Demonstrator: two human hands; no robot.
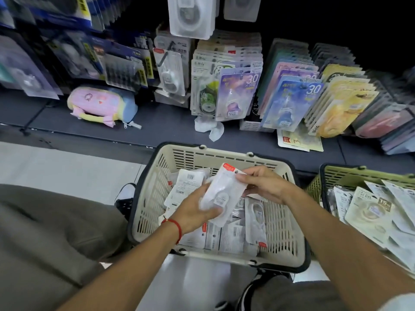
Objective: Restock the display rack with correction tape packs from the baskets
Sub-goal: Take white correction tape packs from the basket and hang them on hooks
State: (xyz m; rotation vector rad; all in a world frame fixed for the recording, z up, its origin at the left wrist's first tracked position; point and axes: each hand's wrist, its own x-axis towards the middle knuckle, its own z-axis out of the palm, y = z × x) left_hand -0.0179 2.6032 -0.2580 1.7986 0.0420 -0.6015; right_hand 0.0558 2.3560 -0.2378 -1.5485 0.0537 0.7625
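A clear correction tape pack [221, 194] with a red top corner is held over the beige basket [202, 157]. My left hand [193, 209], with a red string on its wrist, grips the pack's lower end. My right hand [265, 184] pinches its upper right edge. More white packs [231, 237] lie flat in the basket below. The display rack [226, 70] stands beyond the basket, with rows of hanging tape packs. Matching clear packs [170, 70] hang there at left of centre.
A green basket [341, 176] of cream-coloured packs sits at right. A pink plush pouch [101, 104] and crumpled white paper [208, 126] lie on the dark shelf base. A loose card [298, 141] rests by the rack. My knee [51, 232] is at left.
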